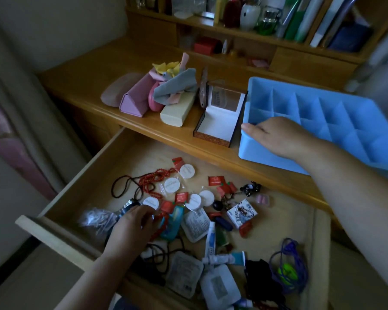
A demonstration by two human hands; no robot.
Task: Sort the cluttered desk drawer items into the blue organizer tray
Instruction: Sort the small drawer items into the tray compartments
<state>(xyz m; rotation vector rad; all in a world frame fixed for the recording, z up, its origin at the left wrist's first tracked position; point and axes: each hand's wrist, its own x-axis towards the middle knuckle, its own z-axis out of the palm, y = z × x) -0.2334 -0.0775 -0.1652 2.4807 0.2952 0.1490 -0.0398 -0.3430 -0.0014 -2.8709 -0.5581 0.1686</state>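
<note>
On desk (81, 86), rt side: blue tray (323, 113), compartments bare; rt hand (276, 136) grips its near-left corner, thumb on rim, fingers curled inside. In open drawer (112, 153) below: clutter w/ red packets (215, 180), white discs (187, 171); left hand (133, 222) fingers curled among items, grasp cannot be told.

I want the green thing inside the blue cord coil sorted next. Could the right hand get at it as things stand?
Probably yes, once it lets go. The right hand now rests on the tray rim. The green thing lies uncovered in the drawer's right corner, only the cord looped around it.
</note>
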